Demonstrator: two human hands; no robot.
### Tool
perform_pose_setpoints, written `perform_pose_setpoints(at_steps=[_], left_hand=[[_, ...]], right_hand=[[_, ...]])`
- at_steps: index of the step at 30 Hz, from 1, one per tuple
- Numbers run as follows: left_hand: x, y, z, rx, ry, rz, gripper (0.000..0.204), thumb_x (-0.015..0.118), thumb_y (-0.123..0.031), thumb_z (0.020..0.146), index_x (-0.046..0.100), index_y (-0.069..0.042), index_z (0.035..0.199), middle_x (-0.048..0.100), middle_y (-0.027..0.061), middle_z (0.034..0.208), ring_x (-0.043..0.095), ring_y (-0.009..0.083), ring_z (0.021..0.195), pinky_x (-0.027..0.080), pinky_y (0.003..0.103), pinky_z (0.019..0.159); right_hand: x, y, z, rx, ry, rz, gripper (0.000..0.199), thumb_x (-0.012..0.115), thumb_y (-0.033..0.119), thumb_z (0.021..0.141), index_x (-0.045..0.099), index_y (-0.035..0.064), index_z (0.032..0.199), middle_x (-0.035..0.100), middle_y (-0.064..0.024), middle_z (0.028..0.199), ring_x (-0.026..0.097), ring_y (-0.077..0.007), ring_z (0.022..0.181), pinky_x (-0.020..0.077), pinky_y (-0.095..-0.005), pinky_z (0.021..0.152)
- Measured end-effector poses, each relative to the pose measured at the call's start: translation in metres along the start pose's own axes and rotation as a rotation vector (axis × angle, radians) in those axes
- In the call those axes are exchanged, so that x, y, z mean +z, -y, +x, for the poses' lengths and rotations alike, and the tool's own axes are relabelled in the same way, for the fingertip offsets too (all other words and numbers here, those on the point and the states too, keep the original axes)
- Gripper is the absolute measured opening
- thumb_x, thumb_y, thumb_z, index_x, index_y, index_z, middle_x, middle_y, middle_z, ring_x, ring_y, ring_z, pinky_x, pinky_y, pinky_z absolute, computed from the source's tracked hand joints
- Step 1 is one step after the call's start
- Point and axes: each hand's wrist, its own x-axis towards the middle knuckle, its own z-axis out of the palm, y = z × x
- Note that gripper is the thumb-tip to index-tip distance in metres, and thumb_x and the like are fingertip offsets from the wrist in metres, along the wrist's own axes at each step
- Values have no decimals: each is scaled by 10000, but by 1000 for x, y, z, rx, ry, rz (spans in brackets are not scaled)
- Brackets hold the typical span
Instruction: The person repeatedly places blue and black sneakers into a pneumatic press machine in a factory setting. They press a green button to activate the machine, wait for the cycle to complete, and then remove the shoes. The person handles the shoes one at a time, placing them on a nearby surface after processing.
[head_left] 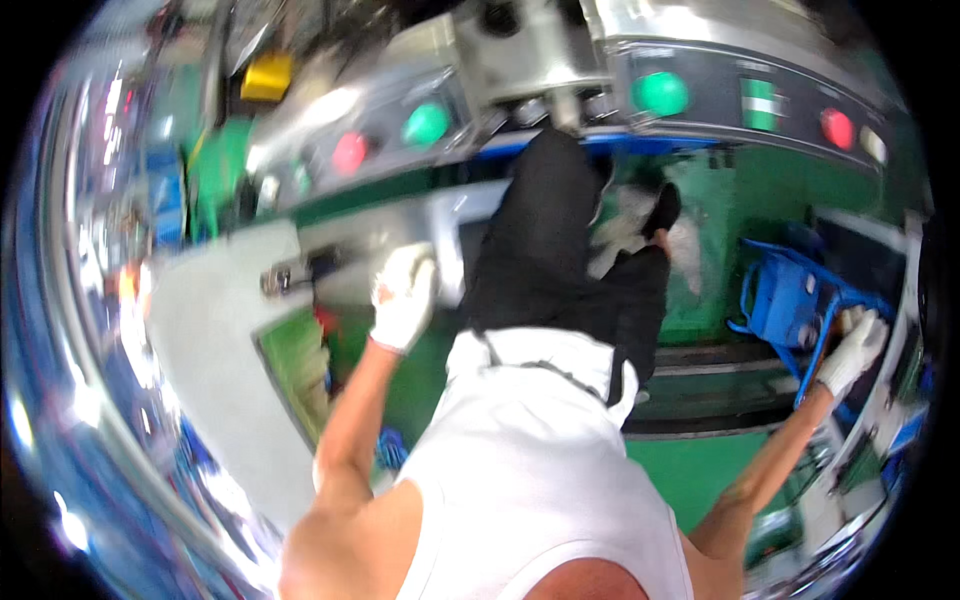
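My left hand [403, 300], in a white work glove, hangs over the end of a pale metal surface beside my black-trousered leg. Motion smears its fingers, and whether they hold anything is not clear. Stretched far out to the right is my right hand [855, 352], also white-gloved, its fingers curled in. It is beside a blue metal frame with a box-like body [785, 300]. A thin brown edge shows near its wrist; what the fingers close on is hidden.
Ahead are machine panels with green buttons [661, 94] and red buttons [837, 128]. A light grey tabletop [225, 340] lies to my left, with a small metal fitting [283, 279] at its edge. The green floor [690, 470] has dark rails across it.
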Motion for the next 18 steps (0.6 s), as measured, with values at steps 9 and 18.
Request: perform_pose_setpoints(at_steps=[9, 18], left_hand=[[-45, 244, -454, -1666, -189, -224, 726, 681, -501, 945, 537, 49, 1397, 737, 206, 1124, 737, 276, 995, 591, 396, 859], [90, 77, -584, -2413, -334, -397, 1138, 670, -816, 825, 486, 83, 1499, 548, 266, 1515, 567, 431, 1368, 593, 578, 974]], right_hand=[[147, 3, -237, 99, 1048, -77, 735, 693, 264, 1043, 351, -97, 1584, 562, -212, 1416, 668, -239, 1194, 621, -389, 948], [203, 81, -272, -191, 1320, -542, 754, 706, 322, 1028, 385, -84, 1577, 572, -235, 1437, 679, -278, 1200, 617, -384, 950]])
